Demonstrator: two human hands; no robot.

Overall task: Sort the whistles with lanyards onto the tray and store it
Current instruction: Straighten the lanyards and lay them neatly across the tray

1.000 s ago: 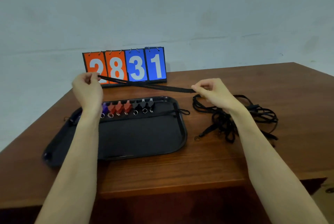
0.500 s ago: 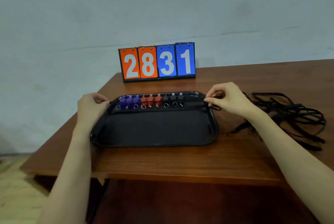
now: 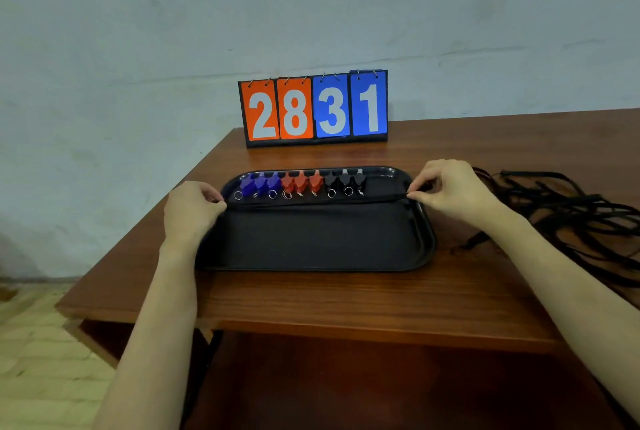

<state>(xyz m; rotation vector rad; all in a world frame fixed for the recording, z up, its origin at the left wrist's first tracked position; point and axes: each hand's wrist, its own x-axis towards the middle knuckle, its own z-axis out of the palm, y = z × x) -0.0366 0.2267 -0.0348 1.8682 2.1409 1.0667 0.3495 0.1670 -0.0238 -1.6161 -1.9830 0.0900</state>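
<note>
head view, looking forward and down: a brown wooden table [image 3: 346, 294] stands against a pale, scuffed wall. on it lies a black tray [image 3: 424, 239] with rounded corners, its long side running left to right.

along the tray's far edge sits a row of nine whistles, each with a small metal ring at its near end: three blue whistles [image 3: 260, 183] on the left, three red whistles [image 3: 301, 181] in the middle, three black whistles [image 3: 345, 179] on the right. they sit side by side, close together.

just in front of the row, a black lanyard [image 3: 311, 202] is stretched flat across the tray from its left rim to its right rim.

the left hand [image 3: 190, 209] is at the tray's left rim, fingers curled in, pinching the lanyard's left end. the right hand [image 3: 453, 192] is at the tray's right rim, thumb and forefinger pressed together on the lanyard's right end, the other fingers curled loosely. both bare forearms reach in from the bottom of the picture.

to the right of the tray, on the table, lies a tangled pile of black lanyards [image 3: 568, 221], apart from the tray.

behind the tray, near the wall, stands a flip scoreboard [image 3: 313, 109]: two orange cards reading 2 and 8, two blue cards reading 3 and 1.

at lower left, a light tiled floor [image 3: 41, 343] shows beside the table.
</note>
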